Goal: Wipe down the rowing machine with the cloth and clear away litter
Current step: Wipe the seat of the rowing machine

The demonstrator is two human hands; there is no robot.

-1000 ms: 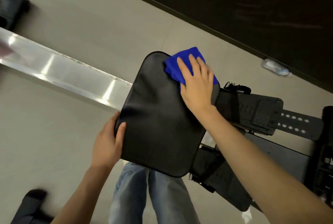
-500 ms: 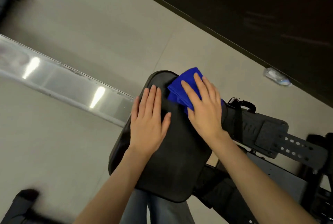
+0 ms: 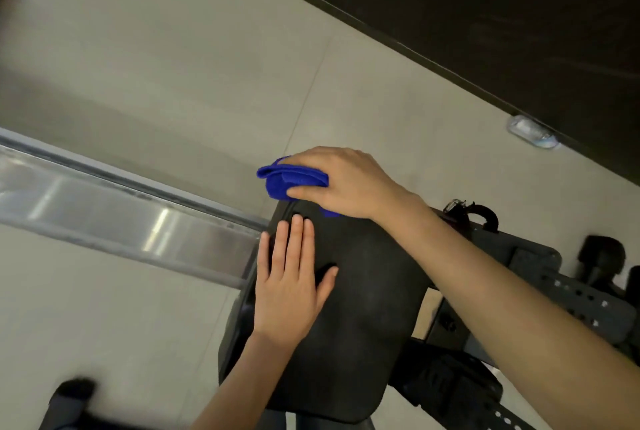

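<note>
Head view: cloth (image 3: 291,180) under right hand (image 3: 346,184), at seat (image 3: 363,291) edge

At right end of rail (image 3: 121,222), seat (image 3: 356,319) is set. On seat, left hand (image 3: 289,294) is laid flat; at its far edge, cloth (image 3: 287,180) is held by right hand (image 3: 349,184). Right of seat, footplate (image 3: 571,294) is placed; behind, against wall (image 3: 485,14), litter (image 3: 531,133) is lodged.

The place looks like a gym or exercise room. A rowing machine (image 3: 446,390) fills the view: a black padded seat (image 3: 367,312) on a long brushed-metal rail (image 3: 121,213), with a perforated black footplate (image 3: 581,301) beside it. Large pale floor tiles (image 3: 173,66) meet a dark wall (image 3: 485,14).
</note>
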